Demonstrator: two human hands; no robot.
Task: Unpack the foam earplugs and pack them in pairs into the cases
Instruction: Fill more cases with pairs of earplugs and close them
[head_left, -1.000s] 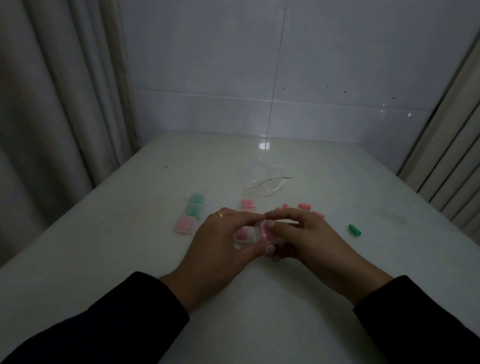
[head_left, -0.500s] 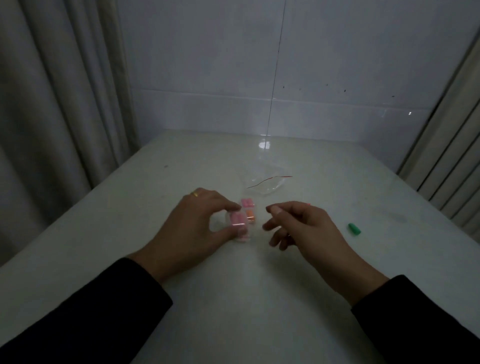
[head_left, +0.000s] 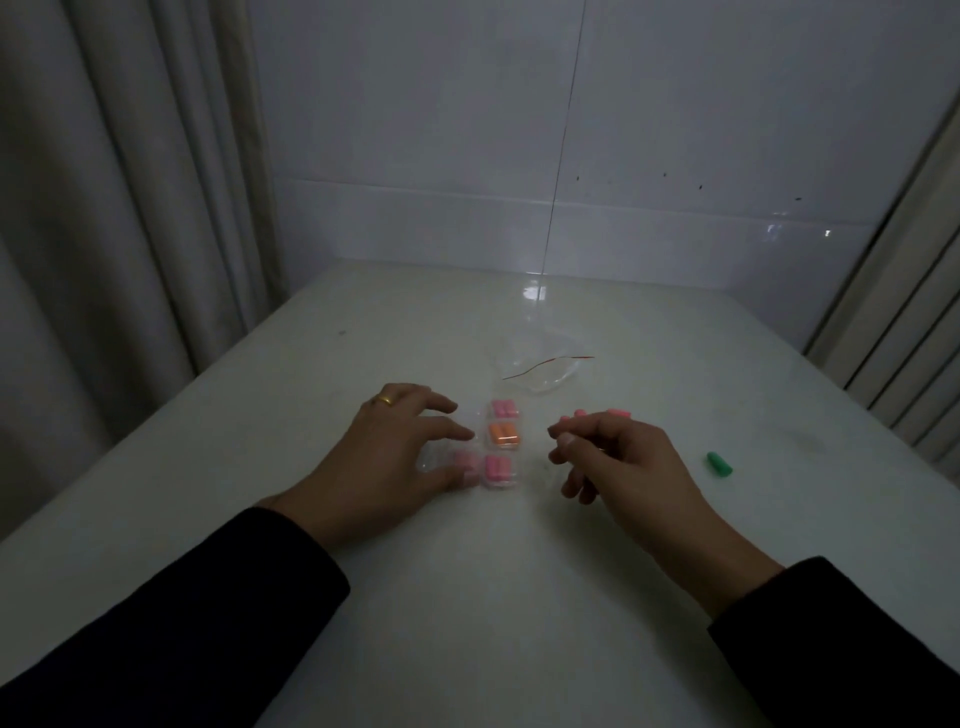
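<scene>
left hand (head_left: 384, 457) pinches a clear case of pink earplugs (head_left: 457, 462); right hand (head_left: 613, 462) hangs loosely curled, empty; green earplug (head_left: 719, 463) beyond it looks feather-light, squashy; pinch mid-body

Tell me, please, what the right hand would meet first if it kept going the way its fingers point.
The right hand points left, toward the clear cases. It would likely reach the pink case or the orange case first; its height above the table is unclear.
</scene>
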